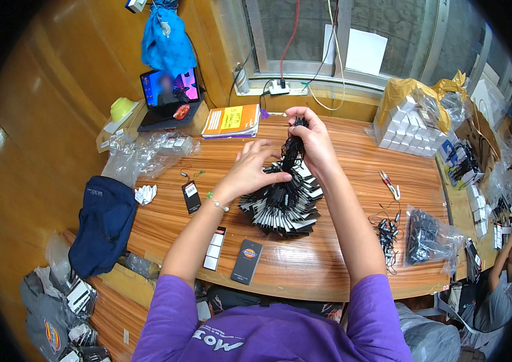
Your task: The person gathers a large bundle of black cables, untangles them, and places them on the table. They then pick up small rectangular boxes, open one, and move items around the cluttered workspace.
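Two-handed, held a thick bundle of card tags over the middle of a bench of striped, reddish-brown wood grain with a slight sheen. Displayed in that bundle many thin, stiff, flat rectangles, black and white, fanned out like pages of an opened book, crisp at the edges. Gathered above them: fine black cords, drawn into a dense, stringy rope.

Pinched the top of the cords between thumb and fingers of the right hand, at the end farthest from the body. Held the left hand open and loosely curved at the bundle's left side, thumb laid against the join of cords and tags. Had the tags thus in front of the chest, between the forearms, nearer the body than both hands. Impossible to tell: contact between the lowest tags and the bench.

Laid flat to the left: a smooth black tag with a white label. Set out to the right: a slim red-and-white tool, a loose tangle of dark strings and a crinkled clear plastic bag with dark contents.
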A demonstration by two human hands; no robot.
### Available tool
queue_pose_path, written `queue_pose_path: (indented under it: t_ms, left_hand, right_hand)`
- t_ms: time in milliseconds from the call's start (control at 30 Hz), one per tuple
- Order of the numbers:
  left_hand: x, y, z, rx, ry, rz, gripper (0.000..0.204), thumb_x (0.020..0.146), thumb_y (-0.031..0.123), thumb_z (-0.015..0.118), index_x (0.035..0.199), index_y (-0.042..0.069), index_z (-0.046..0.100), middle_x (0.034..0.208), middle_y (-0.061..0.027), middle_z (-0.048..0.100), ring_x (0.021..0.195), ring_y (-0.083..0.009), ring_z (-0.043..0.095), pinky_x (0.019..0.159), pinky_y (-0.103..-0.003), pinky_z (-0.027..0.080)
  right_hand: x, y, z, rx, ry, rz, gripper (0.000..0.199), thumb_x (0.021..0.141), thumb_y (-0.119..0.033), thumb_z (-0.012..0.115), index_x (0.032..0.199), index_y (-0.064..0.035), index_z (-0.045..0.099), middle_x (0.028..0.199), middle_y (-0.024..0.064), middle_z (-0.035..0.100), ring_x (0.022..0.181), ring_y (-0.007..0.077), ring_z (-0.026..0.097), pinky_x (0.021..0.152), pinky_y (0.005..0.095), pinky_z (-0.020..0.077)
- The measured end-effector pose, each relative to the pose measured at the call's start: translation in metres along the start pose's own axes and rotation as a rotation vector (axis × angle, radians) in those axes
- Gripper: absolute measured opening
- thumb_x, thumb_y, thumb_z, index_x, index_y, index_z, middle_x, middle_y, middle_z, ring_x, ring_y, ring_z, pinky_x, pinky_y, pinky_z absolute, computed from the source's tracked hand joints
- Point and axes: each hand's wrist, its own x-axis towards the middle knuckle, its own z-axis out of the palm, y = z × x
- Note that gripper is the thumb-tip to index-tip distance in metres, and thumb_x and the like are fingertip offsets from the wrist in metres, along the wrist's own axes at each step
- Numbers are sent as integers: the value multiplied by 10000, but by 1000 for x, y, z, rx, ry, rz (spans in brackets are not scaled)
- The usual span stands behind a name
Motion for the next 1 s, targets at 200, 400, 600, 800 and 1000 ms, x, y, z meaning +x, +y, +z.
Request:
queue_pose_path:
  t_ms: [200, 400, 600, 800, 1000]
  left_hand:
    - [3, 8, -1, -74, -47, 51, 515, 665, 462, 695, 941, 33, 625, 1148, -125, 499, 1094, -291, 401, 917, -405, 319]
    - [10, 8, 4, -531, -170, -98, 240, 789, 107, 615, 999, -4, 576, 953, -55, 612, 865, -138, 556, 794, -293, 440]
    - [13, 0, -2, -490, 0, 51, 199, 790, -8, 539, 989, -4, 521, 877, -49, 580, 869, -141, 537, 802, -269, 437]
    - [23, 20, -12, -858, 81, -52, 132, 867, 206, 549, 877, 77, 528, 703, 26, 558, 590, -25, 466, 494, -170, 339]
    - [36, 29, -15, -719, 174, -144, 133, 855, 211, 573, 820, 92, 526, 633, 39, 527, 510, -24, 413, 432, -172, 292]
  right_hand:
    - [-4, -6, 11, -63, -20, 31, 318, 698, 85, 496, 977, -59, 544, 837, 9, 454, 708, 84, 463, 594, 186, 384]
    - [-7, -23, 29, -278, -222, -57, 272, 729, 28, 525, 990, -47, 535, 871, 32, 465, 770, 104, 481, 694, 226, 412]
    - [-15, -42, 12, -405, -45, -216, 261, 791, -48, 555, 1049, -34, 517, 1030, 48, 510, 841, 99, 513, 782, 235, 407]
    - [-21, -27, -32, -471, -202, -196, 104, 790, -63, 572, 878, -9, 579, 769, 24, 567, 688, 89, 529, 650, 242, 440]
    - [-30, 6, -54, -706, -392, -1, 110, 764, -117, 626, 754, -10, 608, 583, -16, 529, 561, 71, 459, 542, 224, 391]
